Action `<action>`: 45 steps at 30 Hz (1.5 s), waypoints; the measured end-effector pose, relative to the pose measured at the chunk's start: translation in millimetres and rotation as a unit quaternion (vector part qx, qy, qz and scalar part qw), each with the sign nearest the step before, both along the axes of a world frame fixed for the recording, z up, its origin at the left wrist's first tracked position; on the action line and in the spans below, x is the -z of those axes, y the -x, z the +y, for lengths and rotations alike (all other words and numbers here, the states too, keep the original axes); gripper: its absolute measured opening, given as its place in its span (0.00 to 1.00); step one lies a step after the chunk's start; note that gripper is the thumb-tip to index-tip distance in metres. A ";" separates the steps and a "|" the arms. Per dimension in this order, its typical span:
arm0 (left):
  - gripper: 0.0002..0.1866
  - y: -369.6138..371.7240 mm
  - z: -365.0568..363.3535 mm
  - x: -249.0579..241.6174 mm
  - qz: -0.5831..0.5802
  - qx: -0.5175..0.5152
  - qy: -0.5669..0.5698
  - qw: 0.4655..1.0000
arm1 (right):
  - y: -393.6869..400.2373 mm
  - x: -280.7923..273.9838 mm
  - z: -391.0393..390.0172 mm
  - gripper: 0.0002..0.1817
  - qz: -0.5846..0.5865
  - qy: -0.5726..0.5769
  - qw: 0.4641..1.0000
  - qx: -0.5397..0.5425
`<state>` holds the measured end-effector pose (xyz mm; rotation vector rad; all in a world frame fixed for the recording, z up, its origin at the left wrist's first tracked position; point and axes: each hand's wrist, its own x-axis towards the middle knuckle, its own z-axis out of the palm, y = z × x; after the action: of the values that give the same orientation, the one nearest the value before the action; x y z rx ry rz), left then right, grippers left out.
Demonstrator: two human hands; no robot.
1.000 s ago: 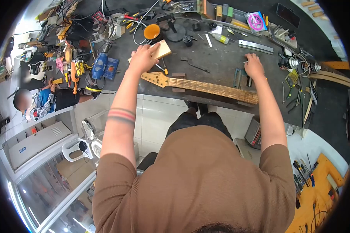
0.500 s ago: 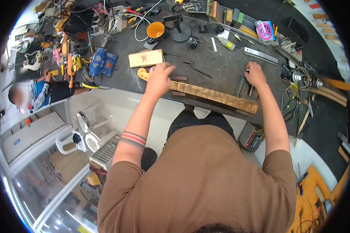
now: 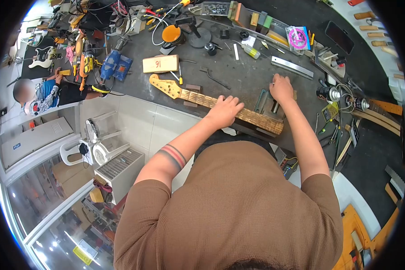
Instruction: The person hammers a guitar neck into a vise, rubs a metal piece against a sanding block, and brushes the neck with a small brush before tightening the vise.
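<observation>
A guitar neck (image 3: 198,97) with a pale headstock (image 3: 166,86) lies along the front of the bench, resting on a small dark block (image 3: 192,88). My left hand (image 3: 225,111) is draped over the middle of its fretboard, fingers bent round the far edge. Farther right, my right hand (image 3: 281,88) hovers at or touches the bench with curled fingers; what they pinch is too small to make out. Beside that hand are a green metal tool (image 3: 260,100) and a flat brownish piece. Near the headstock sit a wooden block marked 16 (image 3: 160,64) and a yellow-handled screwdriver (image 3: 181,79).
A bent rod (image 3: 215,78) lies beyond the neck. Behind it stand an orange cup (image 3: 171,34), a round-based stand (image 3: 200,38) and a small bottle (image 3: 251,51). A metal bar (image 3: 292,67) lies at the right. Another person (image 3: 45,94) sits far left.
My left hand has moved right, from beside the headstock onto the middle of the neck. The screwdriver now shows. My right hand stays near the green tool; the whole view has shifted slightly.
</observation>
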<state>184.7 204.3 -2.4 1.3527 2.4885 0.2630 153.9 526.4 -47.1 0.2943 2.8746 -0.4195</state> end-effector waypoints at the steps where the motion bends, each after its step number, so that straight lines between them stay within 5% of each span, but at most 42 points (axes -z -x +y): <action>1: 0.33 -2.7 8.6 3.1 0.008 -0.003 -0.016 1.000 | -2.6 1.0 1.9 0.17 0.017 0.020 1.000 0.012; 10: 0.32 -30.4 83.1 0.8 -0.053 0.033 -0.045 0.997 | -6.3 27.1 12.7 0.11 0.088 0.056 0.995 -0.006; 12: 0.33 -31.6 93.0 5.9 -0.062 0.046 -0.065 0.995 | -1.4 40.9 14.1 0.10 0.169 0.205 0.959 0.094; 16: 0.34 -26.7 89.0 9.1 -0.089 0.067 -0.054 0.992 | -2.0 29.2 23.9 0.09 0.129 0.392 0.886 0.209; 17: 0.35 -28.6 89.9 6.6 -0.086 0.068 -0.059 0.992 | -1.7 32.2 29.1 0.09 0.112 0.504 0.818 0.254; 18: 0.36 -30.0 91.8 3.7 -0.083 0.069 -0.065 0.992 | -3.2 34.9 35.4 0.09 0.112 0.504 0.817 0.256; 21: 0.37 -34.1 99.5 7.4 -0.070 0.074 -0.075 0.992 | -9.8 39.4 49.2 0.08 0.131 0.765 0.538 0.330; 22: 0.37 -36.0 100.2 9.3 -0.070 0.075 -0.075 0.992 | -13.5 40.3 52.4 0.08 0.132 0.765 0.537 0.330; 24: 0.34 -38.7 101.0 5.3 -0.073 0.056 -0.062 0.994 | -21.4 45.1 57.8 0.07 0.128 0.820 0.405 0.383; 25: 0.34 -39.0 101.6 3.8 -0.074 0.056 -0.061 0.994 | -26.1 47.6 60.5 0.05 0.125 0.831 0.382 0.386; 35: 0.33 -44.0 103.9 1.0 -0.098 0.014 -0.061 0.993 | -38.8 31.9 48.9 0.11 0.116 0.809 0.380 0.433; 41: 0.33 -44.9 103.9 6.0 -0.097 0.008 -0.073 0.993 | -13.0 48.2 62.8 0.23 0.026 0.726 0.508 0.462; 43: 0.34 -44.5 103.9 6.7 -0.093 0.010 -0.077 0.993 | 1.2 28.1 66.1 0.23 -0.046 0.628 0.647 0.430; 44: 0.33 -44.1 104.0 4.1 -0.097 0.009 -0.074 0.993 | 7.6 29.2 66.6 0.23 -0.046 0.628 0.646 0.431; 45: 0.33 -44.7 103.6 3.8 -0.101 0.008 -0.070 0.992 | 15.3 31.2 67.4 0.23 -0.075 0.587 0.714 0.374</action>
<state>229.4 307.9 -6.2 1.3250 2.3279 0.5531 138.6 593.8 -78.4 1.0957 1.6295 -2.0314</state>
